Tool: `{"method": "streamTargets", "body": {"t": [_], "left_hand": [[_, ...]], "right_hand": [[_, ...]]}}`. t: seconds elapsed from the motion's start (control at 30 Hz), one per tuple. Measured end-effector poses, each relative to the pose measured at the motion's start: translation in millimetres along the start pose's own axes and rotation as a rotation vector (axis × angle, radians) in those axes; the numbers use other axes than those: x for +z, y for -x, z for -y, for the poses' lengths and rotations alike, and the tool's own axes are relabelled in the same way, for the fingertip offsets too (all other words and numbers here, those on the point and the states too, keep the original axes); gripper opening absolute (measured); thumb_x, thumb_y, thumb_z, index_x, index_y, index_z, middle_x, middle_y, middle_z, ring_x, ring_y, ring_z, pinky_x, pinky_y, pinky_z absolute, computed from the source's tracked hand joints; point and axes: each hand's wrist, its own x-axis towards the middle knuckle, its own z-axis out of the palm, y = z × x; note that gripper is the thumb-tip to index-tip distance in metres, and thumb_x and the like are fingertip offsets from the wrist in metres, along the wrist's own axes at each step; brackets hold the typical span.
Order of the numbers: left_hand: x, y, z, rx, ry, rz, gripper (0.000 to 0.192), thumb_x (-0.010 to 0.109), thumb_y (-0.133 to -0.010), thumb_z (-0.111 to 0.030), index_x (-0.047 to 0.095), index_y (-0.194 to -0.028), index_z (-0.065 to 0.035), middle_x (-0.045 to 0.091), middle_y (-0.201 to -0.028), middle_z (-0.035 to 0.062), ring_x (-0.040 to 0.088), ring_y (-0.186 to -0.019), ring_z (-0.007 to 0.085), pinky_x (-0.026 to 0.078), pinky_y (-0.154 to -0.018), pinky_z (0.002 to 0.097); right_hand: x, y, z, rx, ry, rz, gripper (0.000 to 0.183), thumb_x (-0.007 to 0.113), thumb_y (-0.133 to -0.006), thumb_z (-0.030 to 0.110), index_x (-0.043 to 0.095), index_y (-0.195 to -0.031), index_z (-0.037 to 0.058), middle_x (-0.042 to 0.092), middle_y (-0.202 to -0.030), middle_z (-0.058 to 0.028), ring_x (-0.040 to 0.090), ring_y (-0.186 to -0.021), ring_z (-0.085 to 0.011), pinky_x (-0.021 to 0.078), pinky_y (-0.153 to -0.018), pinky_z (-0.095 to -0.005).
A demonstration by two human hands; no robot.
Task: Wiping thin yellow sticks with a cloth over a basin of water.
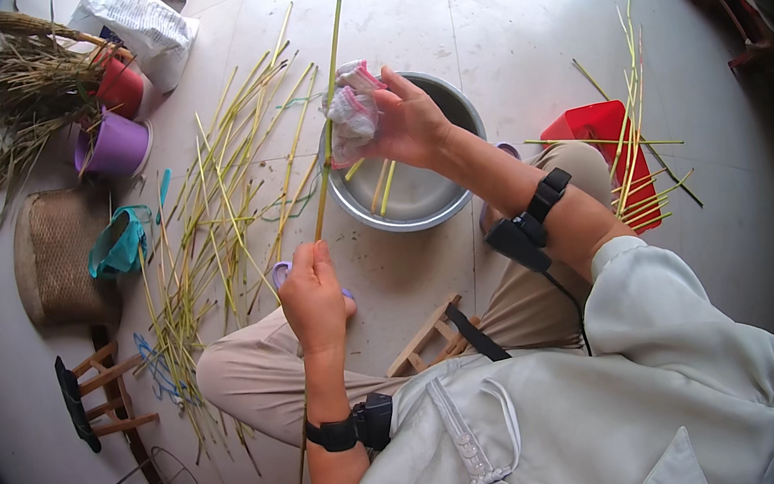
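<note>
My left hand (314, 288) is closed around a long green plant stalk (335, 45) that slants up past the picture's top and down beside my left forearm. In my right hand (413, 120) is a bunched whitish cloth with pink edging (353, 114), which lies against the same stalk farther up. Under the right hand stands a round grey metal basin (414, 224), with a few short pieces of stalk (384, 187) in it. Many loose yellow-green stalks (224, 222) are spread on the floor to the left of the basin.
A red plastic container (585, 123) with stalks across it stands at the right. On the left are a purple bucket (117, 144), a red bucket (120, 83) with dry plant tops, a woven basket (59, 256), a teal bag (118, 243) and a small wooden stool (105, 378).
</note>
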Motion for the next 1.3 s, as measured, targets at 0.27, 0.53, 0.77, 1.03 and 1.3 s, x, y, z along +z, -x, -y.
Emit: {"method": "streamTargets", "body": {"t": [0.27, 0.53, 0.77, 1.03, 1.3], "left_hand": [[1.6, 4.2, -20.8, 0.188, -0.411, 0.009, 0.022, 0.052, -0.094, -0.025, 0.053, -0.084, -0.0060, 0.060, -0.073, 0.0197, 0.058, -0.068, 0.0423, 0.044, -0.054, 0.0484], [-0.2, 20.8, -26.6, 0.306, -0.524, 0.050, 0.021, 0.054, -0.094, -0.022, 0.050, -0.082, -0.0057, 0.061, -0.067, 0.0158, 0.059, -0.062, 0.0372, 0.045, -0.051, 0.0455], [-36.3, 72.2, 9.9, 0.244, -0.445, 0.145, 0.017, 0.056, -0.093, -0.021, 0.056, -0.085, -0.0053, 0.059, -0.068, 0.0177, 0.057, -0.063, 0.0395, 0.042, -0.052, 0.0456], [-126.5, 107.6, 56.9, 0.218, -0.507, 0.203, 0.021, 0.059, -0.091, -0.020, 0.055, -0.078, -0.0040, 0.054, -0.065, 0.0175, 0.054, -0.061, 0.0384, 0.041, -0.052, 0.0431], [-206.7, 143.6, 103.8, 0.257, -0.706, 0.110, 0.014, 0.060, -0.089, -0.018, 0.057, -0.083, -0.0057, 0.054, -0.069, 0.0126, 0.053, -0.063, 0.0341, 0.041, -0.056, 0.0421]], "right_hand": [[-17.4, -7.5, -8.7, -0.098, 0.115, -0.130, 0.027, 0.057, -0.093, 0.022, 0.049, -0.118, 0.0133, 0.056, -0.114, -0.0077, 0.055, -0.110, -0.0296, 0.0445, -0.086, -0.0677], [-21.5, -24.4, -6.0, -0.265, 0.117, -0.540, 0.012, 0.057, -0.089, 0.015, 0.053, -0.100, 0.0118, 0.057, -0.089, -0.0032, 0.059, -0.075, -0.0192, 0.0554, -0.065, -0.0487], [-66.0, -33.2, 65.5, -0.522, 0.107, -0.615, 0.010, 0.050, -0.096, 0.017, 0.050, -0.097, 0.0068, 0.054, -0.086, -0.0090, 0.060, -0.072, -0.0246, 0.0560, -0.055, -0.0377], [-70.4, -31.4, 90.8, -0.592, -0.033, -0.749, 0.007, 0.055, -0.089, 0.010, 0.051, -0.091, 0.0050, 0.056, -0.083, -0.0081, 0.058, -0.057, -0.0201, 0.0511, -0.043, -0.0371], [-97.2, -26.7, 103.3, -0.677, -0.065, -0.877, 0.009, 0.052, -0.091, 0.009, 0.046, -0.094, 0.0044, 0.053, -0.082, -0.0106, 0.056, -0.055, -0.0196, 0.0536, -0.042, -0.0360]]}}
